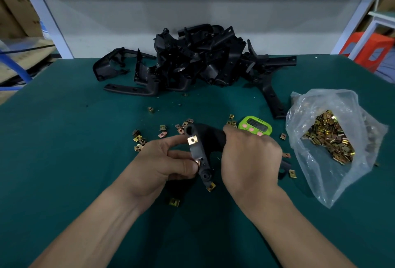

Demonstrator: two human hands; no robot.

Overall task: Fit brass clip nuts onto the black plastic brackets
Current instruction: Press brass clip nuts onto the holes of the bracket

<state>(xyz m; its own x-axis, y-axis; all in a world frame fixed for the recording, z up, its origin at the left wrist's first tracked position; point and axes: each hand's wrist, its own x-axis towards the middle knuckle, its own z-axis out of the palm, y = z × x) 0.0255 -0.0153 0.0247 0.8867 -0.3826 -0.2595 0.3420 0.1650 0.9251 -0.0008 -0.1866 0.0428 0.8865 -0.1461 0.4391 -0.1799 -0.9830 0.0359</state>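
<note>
A black plastic bracket [206, 139] is held above the green table between both hands. My right hand [250, 158] is wrapped around its right part. My left hand [164, 160] pinches a brass clip nut [198, 162] against the bracket's lower left edge with thumb and fingers. Another brass clip nut [192, 140] sits on the bracket's edge higher up. Several loose clip nuts [140, 139] lie scattered on the table around the hands.
A pile of black brackets [196, 60] fills the far middle of the green table [64, 139]. A clear plastic bag [333, 139] of clip nuts lies at the right. A green digital timer [256, 127] sits behind my right hand. Cardboard boxes stand at far left.
</note>
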